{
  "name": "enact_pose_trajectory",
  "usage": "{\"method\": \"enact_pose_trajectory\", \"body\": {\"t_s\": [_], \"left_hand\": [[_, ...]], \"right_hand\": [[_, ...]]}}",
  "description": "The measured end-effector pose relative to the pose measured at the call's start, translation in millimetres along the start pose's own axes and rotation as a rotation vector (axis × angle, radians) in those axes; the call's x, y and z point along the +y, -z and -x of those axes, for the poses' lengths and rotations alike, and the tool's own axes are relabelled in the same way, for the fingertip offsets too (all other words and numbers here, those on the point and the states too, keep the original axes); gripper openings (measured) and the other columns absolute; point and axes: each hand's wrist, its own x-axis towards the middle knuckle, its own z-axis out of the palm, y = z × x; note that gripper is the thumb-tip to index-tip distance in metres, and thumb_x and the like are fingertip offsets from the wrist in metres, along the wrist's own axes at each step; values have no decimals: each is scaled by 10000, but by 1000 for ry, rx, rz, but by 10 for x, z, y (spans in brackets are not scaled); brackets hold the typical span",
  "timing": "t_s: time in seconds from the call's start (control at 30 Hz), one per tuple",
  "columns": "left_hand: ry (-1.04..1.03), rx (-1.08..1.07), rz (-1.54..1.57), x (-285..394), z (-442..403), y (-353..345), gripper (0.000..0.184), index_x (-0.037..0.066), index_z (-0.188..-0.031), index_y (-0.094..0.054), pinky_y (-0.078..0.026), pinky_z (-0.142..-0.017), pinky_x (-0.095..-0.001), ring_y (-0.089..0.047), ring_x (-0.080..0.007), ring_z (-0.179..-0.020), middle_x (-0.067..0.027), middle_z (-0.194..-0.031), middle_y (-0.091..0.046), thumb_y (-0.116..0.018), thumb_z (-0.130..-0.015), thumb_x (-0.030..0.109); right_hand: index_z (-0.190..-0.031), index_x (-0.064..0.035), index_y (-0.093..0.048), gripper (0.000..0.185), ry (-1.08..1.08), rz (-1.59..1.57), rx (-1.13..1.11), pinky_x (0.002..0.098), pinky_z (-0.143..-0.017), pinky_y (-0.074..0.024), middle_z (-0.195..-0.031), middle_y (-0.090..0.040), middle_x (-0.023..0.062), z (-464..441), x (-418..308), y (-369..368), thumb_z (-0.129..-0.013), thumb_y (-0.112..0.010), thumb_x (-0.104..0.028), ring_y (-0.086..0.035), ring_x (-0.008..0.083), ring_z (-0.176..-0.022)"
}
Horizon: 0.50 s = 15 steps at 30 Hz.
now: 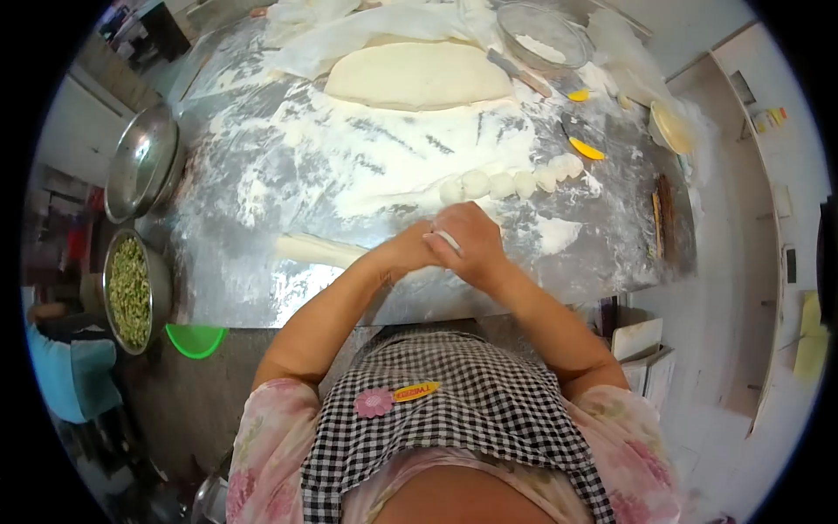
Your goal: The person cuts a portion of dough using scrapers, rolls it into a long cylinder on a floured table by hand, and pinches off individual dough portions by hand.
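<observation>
My left hand (410, 248) and my right hand (471, 240) meet over the front of the floured table, both closed. A bit of pale dough (449, 238) shows between them at the right thumb. A dough rope (319, 251) lies to the left and runs under my left forearm toward the hands; its near end is hidden. Just beyond my right hand, several small dough pieces (502, 185) sit in a row slanting up to the right. Farther back rests a large flat slab of dough (419, 77), partly under a pale cloth (375, 33).
A bowl of chopped green filling (131, 293) and metal bowls (144, 166) stand at the left edge. A scraper (519, 73), a glass bowl (546, 37) and a yellow-handled knife (585, 149) lie toward the back right. Thin sticks (662, 218) are at the right edge.
</observation>
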Motion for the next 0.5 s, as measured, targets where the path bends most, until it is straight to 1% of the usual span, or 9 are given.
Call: {"method": "enact_pose_trajectory", "body": {"t_s": [0.07, 0.1, 0.2, 0.27, 0.3, 0.4, 0.43, 0.47, 0.5], "left_hand": [[28, 100, -207, 1, 0, -267, 262, 28, -998, -623, -500, -747, -380, -629, -311, -847, -162, -937, -658, -638, -747, 104], [46, 148, -309, 2, 12, -379, 256, 40, -992, -619, -497, -753, -377, -627, -310, -851, -163, -942, -657, -627, -742, 95], [-7, 42, -420, 161, -60, -428, 320, 48, -1035, -611, -495, -770, -362, -628, -270, -876, -149, -949, -660, -641, -719, 87], [-122, -69, -587, 432, -100, -566, 355, 64, -1068, -600, -484, -802, -374, -611, -290, -906, -156, -978, -649, -656, -719, 99], [-195, -104, -668, 529, -155, -592, 373, 72, -1085, -595, -479, -818, -380, -603, -300, -921, -159, -992, -643, -663, -719, 105], [-351, 179, -738, 84, -273, -555, 462, 103, -1174, -565, -453, -857, -396, -578, -313, -966, -164, -1050, -622, -690, -731, 143], [-398, 264, -874, -89, -235, -565, 523, 103, -1218, -528, -457, -841, -397, -576, -308, -965, -160, -1044, -619, -698, -725, 139], [-448, 355, -1015, -243, -188, -550, 586, 102, -1262, -491, -462, -824, -397, -575, -304, -965, -156, -1038, -615, -706, -719, 134], [-415, 393, -1051, -247, -188, -521, 616, 87, -1280, -478, -466, -811, -389, -578, -296, -959, -153, -1030, -616, -714, -712, 130]], "right_hand": [[-803, -61, -624, 77, -54, -75, 170, 373, -628, -501, -864, -621, 121, 216, 176, -138, -754, -628, -121, -590, 301, -720], [-747, -59, -605, 65, -148, -71, 234, 384, -616, -499, -857, -617, 118, 301, 307, -229, -729, -627, -118, -589, 318, -728], [-714, -38, -592, 55, -227, 268, 204, 388, -616, -490, -821, -609, 130, 160, 671, -91, -721, -612, -88, -585, 331, -723], [-659, -44, -577, 69, -94, 495, 74, 395, -671, -476, -778, -589, 144, 141, 1028, 50, -712, -571, -88, -563, 326, -730], [-700, -23, -602, 122, 9, 520, 182, 363, -668, -473, -791, -615, 96, 129, 1076, 151, -781, -567, -107, -582, 258, -731], [-777, -18, -641, 180, -828, -442, 316, 337, -688, -488, -815, -625, 49, 387, 720, 138, -861, -578, -163, -584, 183, -769], [-863, -17, -662, 200, -1141, -897, 252, 315, -696, -490, -858, -630, 49, 523, 677, 56, -904, -575, -192, -576, 146, -805], [-861, -18, -664, 201, -1241, -1019, 278, 318, -685, -489, -870, -633, 60, 631, 603, -32, -905, -571, -192, -583, 153, -810], [-859, -20, -665, 203, -1328, -1144, 304, 322, -675, -488, -882, -636, 71, 643, 481, -131, -906, -567, -192, -590, 160, -814]]}}
